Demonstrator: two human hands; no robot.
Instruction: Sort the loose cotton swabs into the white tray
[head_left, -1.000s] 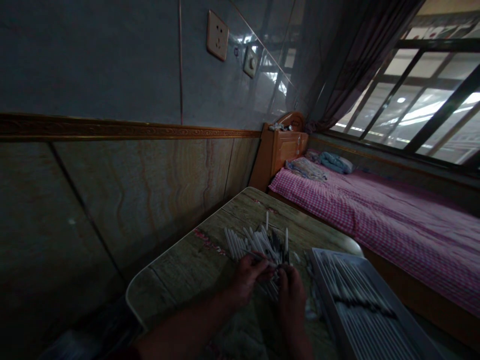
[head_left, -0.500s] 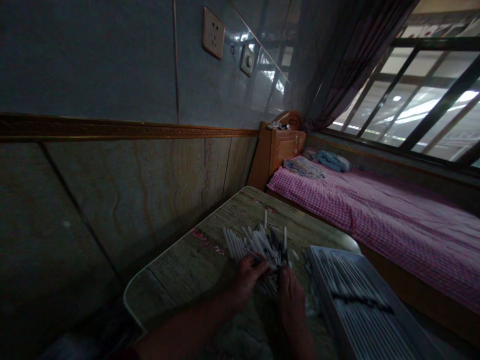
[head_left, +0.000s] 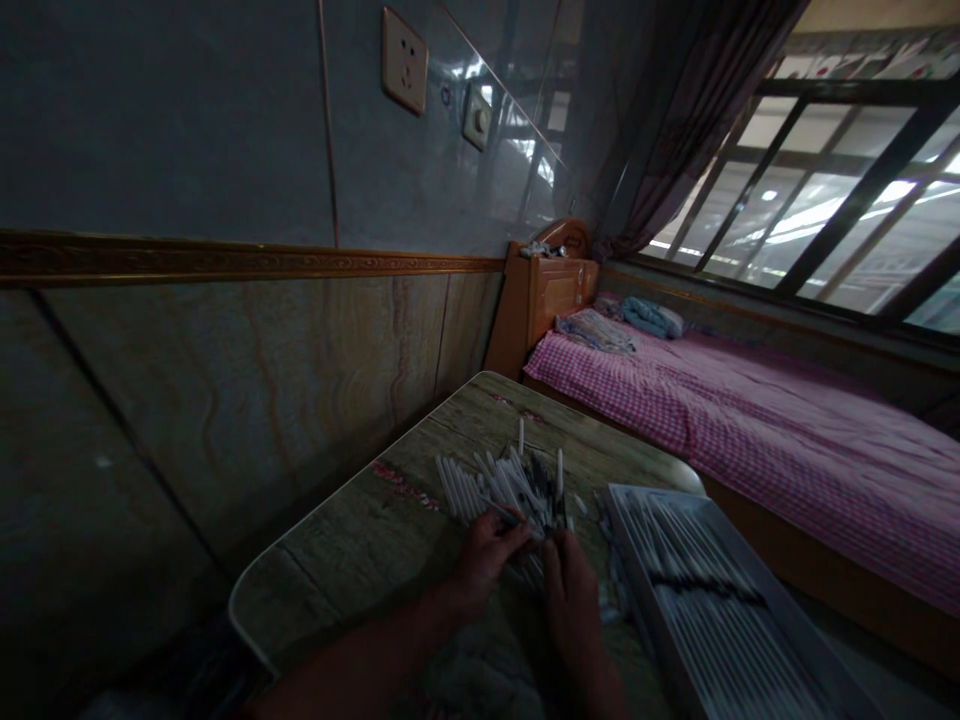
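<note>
My left hand (head_left: 480, 555) pinches a slim pen-like stick (head_left: 493, 506) over the worktop (head_left: 330, 570); my right hand (head_left: 571, 580) curls close beside it, though I cannot tell what, if anything, it grips. Rows of pale sticks (head_left: 724, 645) already fill much of the tray (head_left: 636, 580) to my right. A loose pile of sticks (head_left: 506, 480) remains ahead; how many are finished, I can't tell.

You're in a home bedroom: a pink-checked bed (head_left: 720, 400), a wooden headboard (head_left: 556, 295) at its end, a curtained window (head_left: 806, 205) beyond it.
</note>
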